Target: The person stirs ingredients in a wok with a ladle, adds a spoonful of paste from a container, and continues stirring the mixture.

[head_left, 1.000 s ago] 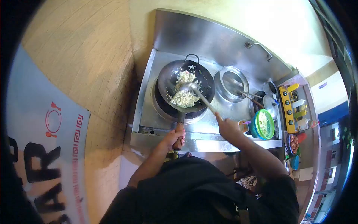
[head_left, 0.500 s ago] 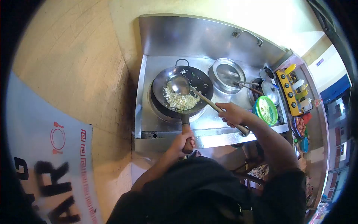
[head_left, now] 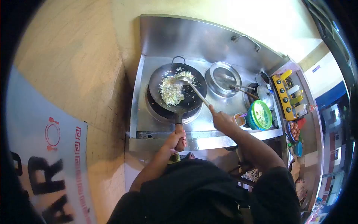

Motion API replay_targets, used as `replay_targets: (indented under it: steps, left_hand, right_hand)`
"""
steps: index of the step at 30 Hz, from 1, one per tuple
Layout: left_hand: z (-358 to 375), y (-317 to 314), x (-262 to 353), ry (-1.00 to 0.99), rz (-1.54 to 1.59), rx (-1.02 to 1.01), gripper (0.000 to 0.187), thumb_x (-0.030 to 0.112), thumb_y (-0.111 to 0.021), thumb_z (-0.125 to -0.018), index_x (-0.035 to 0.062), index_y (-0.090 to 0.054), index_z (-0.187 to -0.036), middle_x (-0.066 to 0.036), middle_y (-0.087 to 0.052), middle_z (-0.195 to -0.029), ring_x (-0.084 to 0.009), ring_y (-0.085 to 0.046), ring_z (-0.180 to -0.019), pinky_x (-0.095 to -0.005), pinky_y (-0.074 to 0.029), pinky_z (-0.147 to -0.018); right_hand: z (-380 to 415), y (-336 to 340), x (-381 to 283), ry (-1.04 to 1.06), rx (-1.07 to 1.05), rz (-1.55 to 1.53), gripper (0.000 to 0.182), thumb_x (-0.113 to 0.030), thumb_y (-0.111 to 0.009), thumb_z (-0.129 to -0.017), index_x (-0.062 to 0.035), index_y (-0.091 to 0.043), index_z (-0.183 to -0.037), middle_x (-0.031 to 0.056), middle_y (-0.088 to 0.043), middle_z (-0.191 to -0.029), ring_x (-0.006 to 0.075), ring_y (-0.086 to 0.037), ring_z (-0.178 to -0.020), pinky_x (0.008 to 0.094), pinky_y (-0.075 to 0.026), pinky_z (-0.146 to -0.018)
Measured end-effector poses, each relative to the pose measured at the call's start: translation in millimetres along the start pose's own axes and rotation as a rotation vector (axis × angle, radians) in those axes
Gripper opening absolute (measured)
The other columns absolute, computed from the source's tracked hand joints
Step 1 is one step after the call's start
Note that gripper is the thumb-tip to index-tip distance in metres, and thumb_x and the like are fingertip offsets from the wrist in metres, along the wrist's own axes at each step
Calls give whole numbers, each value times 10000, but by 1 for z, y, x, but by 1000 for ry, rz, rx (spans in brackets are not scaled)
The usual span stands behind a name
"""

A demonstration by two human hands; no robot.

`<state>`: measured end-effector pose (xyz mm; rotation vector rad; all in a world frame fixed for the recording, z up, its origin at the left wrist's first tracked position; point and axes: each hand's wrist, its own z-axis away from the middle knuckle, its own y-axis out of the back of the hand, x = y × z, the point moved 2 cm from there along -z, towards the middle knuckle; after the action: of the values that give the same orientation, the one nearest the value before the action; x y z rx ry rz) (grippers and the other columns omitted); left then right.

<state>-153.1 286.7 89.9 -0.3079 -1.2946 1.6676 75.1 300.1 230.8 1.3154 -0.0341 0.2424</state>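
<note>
Standing at a steel stove counter (head_left: pixel 212 125), spread out ahead of both hands and off to the right of the right one. Steadying a dark wok (head_left: pixel 197 91) over a burner, straight ahead of the left hand (head_left: pixel 175 141) and forward-left of the right hand (head_left: pixel 223 122). Beyond the right hand, just beside the wok, a wide metal pot (head_left: pixel 212 83). To the right of the same hand, well apart from the wok, a green bowl (head_left: pixel 253 121) of pale food.

Running forward-left from the right hand, a long ladle (head_left: pixel 200 94), head down among the food. Held in a closed right hand, wrapped about the shaft; cannot tell how much shaft lies hidden behind. Nearer the body, a wooden handle (head_left: pixel 179 128), clasped in a closed left hand.

Inside the wok, ahead of the left hand and heaped mostly left of centre, pale rice-like food (head_left: pixel 172 93), with loose flecks strewn over the right side.

Apparently at the stirring and turning step, well short of serving. Probably calling next for a firm left grip, a low sweep of the ladle under the heap, and a gentle gathering of stray flecks without flicking any over the rim.
</note>
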Motion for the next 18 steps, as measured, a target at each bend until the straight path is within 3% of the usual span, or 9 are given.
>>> replay_targets:
  steps: [3,5,7,9,11,13,16,17,18]
  left_hand:
    - [15,5,3,20,-59,48,137,84,-596,-825,106,-475,-884,-30,-497,-680,-151,-509,-560,-338,-450,-513]
    - [24,-27,1,108,111,40,114,89,-594,-824,79,-484,-853,-40,-497,-655,-154,-511,-552,-332,-454,-518]
    - [39,-62,0,67,129,-17,112,91,-595,-822,60,-488,-826,-50,-500,-639,-160,-511,-537,-335,-459,-520]
    - [41,-68,1,71,40,27,113,95,-592,-822,55,-487,-810,-53,-503,-639,-168,-505,-523,-345,-462,-523]
    - [25,-48,5,40,33,41,110,98,-588,-825,57,-487,-803,-51,-499,-636,-169,-502,-520,-341,-461,-515]
    - [15,-42,4,25,20,41,109,100,-583,-827,58,-488,-795,-50,-495,-634,-169,-498,-517,-338,-459,-508]
    - [13,-32,0,0,-32,72,107,100,-561,-845,76,-482,-777,-27,-462,-610,-141,-473,-498,-296,-428,-468]
    - [12,-24,-3,27,-42,46,119,99,-553,-853,89,-472,-766,-11,-439,-596,-123,-450,-484,-280,-407,-448]
    - [7,-11,-6,31,-2,-62,147,108,-552,-860,107,-456,-749,6,-410,-583,-108,-412,-469,-273,-375,-430]
  right_hand:
    - [25,-1,-20,35,-117,-101,681,-38,-491,-795,-92,-248,-1428,235,-606,-800,352,-615,-659,485,-483,-527]
    - [52,17,-5,139,-95,166,692,-62,-508,-807,-121,-233,-1439,195,-599,-775,316,-616,-657,441,-509,-529]
    - [51,45,29,115,-99,334,662,-91,-519,-824,-187,-272,-1432,175,-600,-845,300,-617,-672,422,-521,-563]
    - [43,87,48,76,-52,259,659,-115,-566,-812,-306,-337,-1400,161,-592,-953,279,-639,-743,379,-528,-593]
    - [47,128,46,78,-11,373,602,-116,-573,-828,-298,-392,-1372,163,-585,-959,258,-639,-804,342,-528,-630]
    - [49,142,55,119,93,411,544,-116,-537,-848,-280,-405,-1349,170,-623,-934,283,-664,-734,378,-537,-554]
    - [46,123,67,109,130,466,571,-130,-572,-839,-315,-414,-1356,153,-579,-908,237,-625,-763,360,-509,-611]
    - [38,117,54,9,-60,380,562,-130,-562,-839,-300,-418,-1356,129,-591,-854,236,-619,-726,371,-506,-613]
    - [25,75,63,23,-63,357,596,-114,-564,-819,-287,-404,-1366,102,-604,-802,238,-620,-688,376,-505,-585]
